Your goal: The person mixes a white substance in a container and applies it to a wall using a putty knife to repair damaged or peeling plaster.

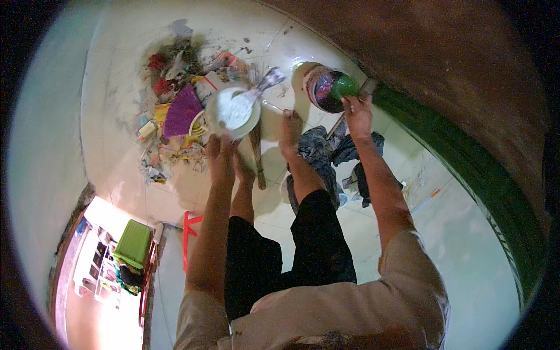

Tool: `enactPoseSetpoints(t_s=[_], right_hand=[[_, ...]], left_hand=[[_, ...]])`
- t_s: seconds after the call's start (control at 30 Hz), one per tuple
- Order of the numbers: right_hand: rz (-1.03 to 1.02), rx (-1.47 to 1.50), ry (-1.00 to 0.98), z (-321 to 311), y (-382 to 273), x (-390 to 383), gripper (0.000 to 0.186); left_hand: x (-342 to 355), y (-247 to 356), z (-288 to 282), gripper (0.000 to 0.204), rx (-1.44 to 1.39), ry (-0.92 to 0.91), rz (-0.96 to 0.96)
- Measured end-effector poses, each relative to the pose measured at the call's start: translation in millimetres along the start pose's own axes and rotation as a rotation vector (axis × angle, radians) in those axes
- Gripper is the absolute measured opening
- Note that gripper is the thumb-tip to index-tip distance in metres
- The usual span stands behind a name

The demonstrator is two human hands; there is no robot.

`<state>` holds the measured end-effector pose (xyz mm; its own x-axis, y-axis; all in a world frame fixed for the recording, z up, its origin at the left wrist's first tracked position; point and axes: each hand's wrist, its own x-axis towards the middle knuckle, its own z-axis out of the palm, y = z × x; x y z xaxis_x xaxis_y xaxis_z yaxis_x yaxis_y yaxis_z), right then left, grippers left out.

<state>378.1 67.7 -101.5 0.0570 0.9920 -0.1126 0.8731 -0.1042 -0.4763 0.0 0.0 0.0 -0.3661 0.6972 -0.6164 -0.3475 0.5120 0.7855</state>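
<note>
In my left hand (221, 150) is a pale round tub (255, 119), its near rim gripped. White material (234, 109) fills its opening, and a blurred, greyish flared piece (270, 78) sticks out past the far side. Further right, my right hand (357, 115) has its fingers closed at the rim of a bucket (311, 81) tilted toward me. Inside the bucket are a dark interior and a rounded green thing (345, 86) close to my fingertips; whether they touch it too is unclear.
Scrap and litter lie left of the tub, with a purple fan-shaped piece (182, 112). A stick broom (257, 153) rests by my feet. Black plastic bags (315, 148) lie below the bucket. A red stool (189, 233) stands left; a green crate (132, 244) shows past the doorway.
</note>
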Motion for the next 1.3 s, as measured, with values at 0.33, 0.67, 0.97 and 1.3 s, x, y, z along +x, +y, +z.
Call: enactPoseSetpoints(t_s=[0.33,0.67,0.97,1.3], right_hand=[[-0.341,-0.110,-0.263,-196,-139,-27,0.023],[-0.509,-0.099,-0.402,-177,-209,-9,0.026],[-0.485,-0.049,-0.471,-163,-216,-4,0.030],[-0.454,-0.021,-0.441,-161,-211,3,0.028]], left_hand=[[-3,9,106,0.026,-0.148,-0.152,-0.042],[5,8,104,0.036,0.257,-0.196,-0.081],[9,-4,99,0.032,0.253,-0.147,-0.006],[5,-9,107,0.027,0.123,-0.182,-0.016]])
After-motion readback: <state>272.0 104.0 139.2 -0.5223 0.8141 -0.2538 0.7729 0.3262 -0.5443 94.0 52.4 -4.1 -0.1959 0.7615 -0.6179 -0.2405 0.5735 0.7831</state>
